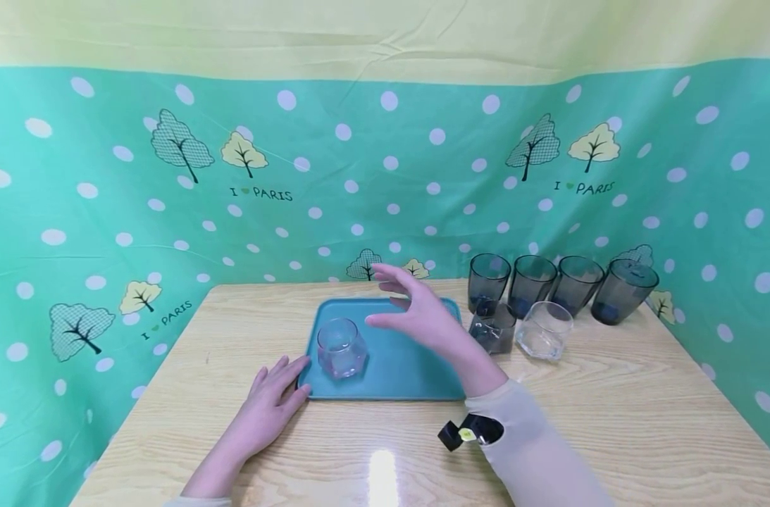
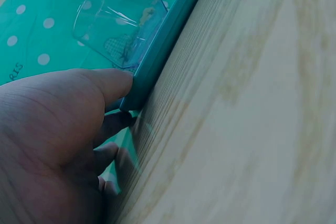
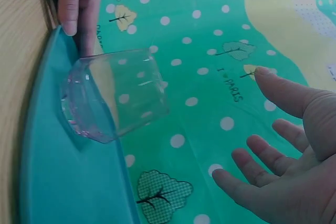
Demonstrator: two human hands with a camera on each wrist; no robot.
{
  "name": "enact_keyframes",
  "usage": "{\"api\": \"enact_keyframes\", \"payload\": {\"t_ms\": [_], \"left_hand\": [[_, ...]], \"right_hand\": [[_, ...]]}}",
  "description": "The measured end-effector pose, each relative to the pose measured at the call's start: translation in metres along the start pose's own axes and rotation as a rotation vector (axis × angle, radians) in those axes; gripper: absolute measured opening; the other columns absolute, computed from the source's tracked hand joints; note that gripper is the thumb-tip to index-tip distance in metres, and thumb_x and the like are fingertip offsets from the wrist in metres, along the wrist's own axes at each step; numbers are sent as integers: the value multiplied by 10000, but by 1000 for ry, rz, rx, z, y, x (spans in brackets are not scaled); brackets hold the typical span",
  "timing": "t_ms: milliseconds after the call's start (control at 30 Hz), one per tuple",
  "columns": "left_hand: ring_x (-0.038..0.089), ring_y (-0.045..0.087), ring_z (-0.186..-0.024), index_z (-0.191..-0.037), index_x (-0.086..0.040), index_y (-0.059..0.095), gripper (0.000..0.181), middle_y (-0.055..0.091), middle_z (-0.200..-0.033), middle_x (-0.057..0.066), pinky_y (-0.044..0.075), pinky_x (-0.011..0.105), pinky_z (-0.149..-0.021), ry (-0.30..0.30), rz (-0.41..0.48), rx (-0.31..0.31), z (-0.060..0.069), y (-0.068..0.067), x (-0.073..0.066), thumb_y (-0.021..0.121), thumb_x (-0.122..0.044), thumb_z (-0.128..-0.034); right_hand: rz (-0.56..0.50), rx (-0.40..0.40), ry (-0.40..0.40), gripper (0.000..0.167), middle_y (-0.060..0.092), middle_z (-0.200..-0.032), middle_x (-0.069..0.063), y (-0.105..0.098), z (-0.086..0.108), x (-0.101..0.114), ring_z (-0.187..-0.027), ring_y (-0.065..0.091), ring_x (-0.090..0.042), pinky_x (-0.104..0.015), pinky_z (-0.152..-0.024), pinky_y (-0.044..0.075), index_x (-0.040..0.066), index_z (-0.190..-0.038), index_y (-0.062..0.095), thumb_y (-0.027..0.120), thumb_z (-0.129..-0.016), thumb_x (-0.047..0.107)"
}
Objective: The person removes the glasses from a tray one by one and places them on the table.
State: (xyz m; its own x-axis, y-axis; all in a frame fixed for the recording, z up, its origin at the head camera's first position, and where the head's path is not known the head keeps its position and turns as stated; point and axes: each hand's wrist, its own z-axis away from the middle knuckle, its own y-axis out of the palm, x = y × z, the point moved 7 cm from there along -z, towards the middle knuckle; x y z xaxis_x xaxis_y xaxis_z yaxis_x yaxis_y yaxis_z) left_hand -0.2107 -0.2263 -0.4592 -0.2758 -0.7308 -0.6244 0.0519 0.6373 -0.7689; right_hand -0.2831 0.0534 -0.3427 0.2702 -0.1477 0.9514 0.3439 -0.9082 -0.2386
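Observation:
A clear, pinkish glass [image 1: 342, 348] with a faceted base stands upright on the left part of a blue tray [image 1: 400, 366]. My left hand [image 1: 267, 407] rests at the tray's front left corner. In the left wrist view its thumb [image 2: 116, 83] touches the tray's rim, while the other fingers lie partly in shadow beside the corner. Above the tray's right half my right hand [image 1: 423, 313] hovers with fingers spread and holds nothing. The right wrist view shows that hand [image 3: 294, 156] apart from the glass [image 3: 115, 95], a gap between them.
Several tall dark glasses [image 1: 532, 285] stand in a row at the back right of the wooden table [image 1: 385, 443]. Before them are a short dark glass [image 1: 500, 331] and a short clear glass [image 1: 545, 334], close to the tray's right side. A patterned green cloth [image 1: 385, 197] hangs behind.

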Motion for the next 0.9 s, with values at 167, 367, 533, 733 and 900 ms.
{"api": "enact_keyframes", "payload": {"t_ms": [167,367,533,733,900], "left_hand": [[486,279,-1627,-1633,-33,522,560,537,-1651,173,42,705,-1320,-3,-2,-1,1,1,2,637,-289,-1149],[487,279,-1627,-1634,-38,523,554,536,-1651,173,45,709,-1319,-4,-11,0,0,2,3,639,-279,-1149],[492,286,-1623,-1630,-32,527,551,539,-1648,180,49,713,-1317,-4,-8,1,-2,2,3,649,-260,-1144],[497,288,-1620,-1627,-27,528,551,538,-1648,181,49,715,-1317,-2,-7,4,-2,2,3,648,-262,-1144],[495,286,-1622,-1630,-33,527,550,538,-1649,178,46,711,-1319,-1,-7,4,-1,2,3,642,-269,-1147]], "right_hand": [[-9,9,13,847,556,-1594,4,16,-3,-10,-1506,502,-244,-466,-1273,413,275,-1655,507,923,-931,128],[23,18,30,861,551,-1608,17,27,-4,-20,-1511,500,-242,-451,-1265,422,276,-1668,491,926,-934,155],[58,43,33,877,523,-1655,-1,36,-6,-29,-1525,493,-266,-487,-1258,433,270,-1679,472,931,-935,194],[78,90,45,898,502,-1672,-5,46,-7,-39,-1543,475,-290,-495,-1250,443,306,-1692,449,928,-940,204],[79,120,48,908,498,-1668,-25,53,-6,-43,-1546,469,-319,-530,-1243,447,269,-1709,429,918,-949,177]]}}
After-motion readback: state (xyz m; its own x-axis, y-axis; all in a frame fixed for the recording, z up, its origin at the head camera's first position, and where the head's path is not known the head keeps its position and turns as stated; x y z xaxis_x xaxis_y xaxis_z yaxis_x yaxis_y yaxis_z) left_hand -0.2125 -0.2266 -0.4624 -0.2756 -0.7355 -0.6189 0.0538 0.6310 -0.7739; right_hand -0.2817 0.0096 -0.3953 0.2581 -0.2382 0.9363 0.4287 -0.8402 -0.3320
